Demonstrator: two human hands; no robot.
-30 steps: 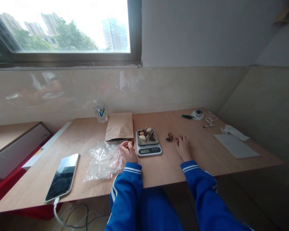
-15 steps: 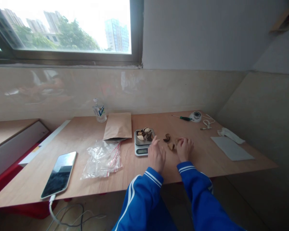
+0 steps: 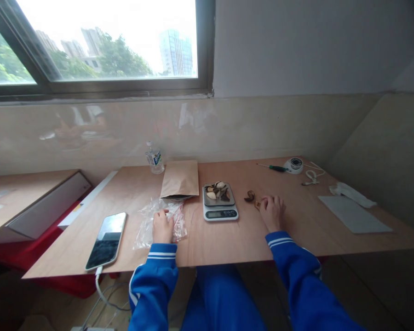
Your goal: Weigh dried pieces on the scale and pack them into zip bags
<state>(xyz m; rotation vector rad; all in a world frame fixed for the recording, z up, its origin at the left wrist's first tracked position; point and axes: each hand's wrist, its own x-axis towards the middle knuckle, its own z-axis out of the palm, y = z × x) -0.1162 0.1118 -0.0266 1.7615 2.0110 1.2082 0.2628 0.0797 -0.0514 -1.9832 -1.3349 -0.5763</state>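
Your left hand (image 3: pixel 163 227) lay palm down on a small heap of clear plastic bags (image 3: pixel 145 226), left of centre in the frame, near the front edge of a wooden table (image 3: pixel 227 239). Its fingers were bent over the film. I cannot tell whether they pinched a bag or only rested on it.

Your right hand (image 3: pixel 273 212) rested on the table right of centre, fingers loosely curled. Its tips were just beside some brown shell pieces (image 3: pixel 251 196), and whether it held one could not be made out.

Between your hands stood a small kitchen scale (image 3: pixel 220 212) with more shell pieces on its plate. A brown paper pouch (image 3: pixel 180 178) lay behind the bags, with a water bottle (image 3: pixel 155 158) beyond it. A phone (image 3: pixel 106 239) lay at lower left.

The bags looked very light, limp and slippery, likely to slide over one another. The red-lined zip edge (image 3: pixel 177 219) seemed the firmest place to take hold. The shell pieces looked light, hard and brittle.
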